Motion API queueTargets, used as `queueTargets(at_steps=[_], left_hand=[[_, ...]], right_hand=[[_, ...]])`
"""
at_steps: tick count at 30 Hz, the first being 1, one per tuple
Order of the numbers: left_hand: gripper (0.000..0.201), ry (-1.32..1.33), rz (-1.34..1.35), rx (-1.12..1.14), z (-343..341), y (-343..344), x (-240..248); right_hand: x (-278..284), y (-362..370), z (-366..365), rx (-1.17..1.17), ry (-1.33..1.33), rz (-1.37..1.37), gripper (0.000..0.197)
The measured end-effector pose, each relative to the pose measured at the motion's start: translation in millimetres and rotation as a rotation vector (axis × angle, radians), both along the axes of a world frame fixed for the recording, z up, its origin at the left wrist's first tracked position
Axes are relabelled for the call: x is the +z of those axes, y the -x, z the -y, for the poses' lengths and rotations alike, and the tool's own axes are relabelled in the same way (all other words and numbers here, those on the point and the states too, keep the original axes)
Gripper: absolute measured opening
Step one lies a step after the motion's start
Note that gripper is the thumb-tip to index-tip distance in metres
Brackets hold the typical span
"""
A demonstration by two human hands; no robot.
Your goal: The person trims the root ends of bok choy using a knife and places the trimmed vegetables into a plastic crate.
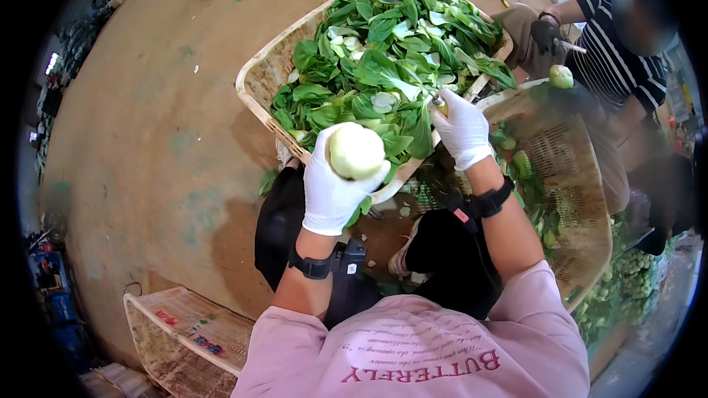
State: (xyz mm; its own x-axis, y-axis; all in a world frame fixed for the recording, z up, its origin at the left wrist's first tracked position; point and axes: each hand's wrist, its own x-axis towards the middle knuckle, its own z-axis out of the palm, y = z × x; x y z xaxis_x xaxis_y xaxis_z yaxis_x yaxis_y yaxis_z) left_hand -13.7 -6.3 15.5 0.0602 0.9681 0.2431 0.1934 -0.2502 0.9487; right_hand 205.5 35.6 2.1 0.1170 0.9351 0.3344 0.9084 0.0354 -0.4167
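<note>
My left hand (330, 190), in a white glove, is closed around a trimmed bok choy (356, 151), its pale rounded base facing up. Just to the right, my white-gloved right hand (464, 129) grips a small knife (441, 105); part of its handle shows, and its thin blade is hard to make out against the greens. Both hands are over the near edge of a large cream plastic crate (254, 66), which is heaped with loose bok choy leaves (383, 66) and pale cut pieces.
A second crate (594, 199) with some bok choy (542, 214) stands at the right. Beyond it sits a co-worker (612, 51) with a dark-gloved hand holding a knife and a bok choy nearby. Another crate (188, 332) lies at lower left on the brown floor (147, 155).
</note>
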Motion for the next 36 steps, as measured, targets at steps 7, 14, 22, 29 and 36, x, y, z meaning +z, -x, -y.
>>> queueTargets(at_steps=[7, 14, 22, 29, 36], left_hand=[[0.055, 0.500, 0.846, -0.488, -6, 0, -4], [0.053, 0.510, 0.590, -0.327, -5, -8, -10], [0.046, 0.479, 0.351, -0.436, -10, 9, -10], [0.061, 0.838, 1.234, -0.758, -1, 5, -16], [0.048, 0.728, 1.228, -0.548, 1, -14, -16]], right_hand=[[25, 35, 24, 0.443, 0.434, -1.218, 0.026], [21, 40, 27, 0.560, 0.232, -1.242, 0.040], [26, 7, 21, 0.544, 0.465, -0.876, 0.041], [19, -25, -22, 0.128, -0.083, -0.772, 0.033], [35, -9, 7, 0.454, 0.124, -1.055, 0.038]])
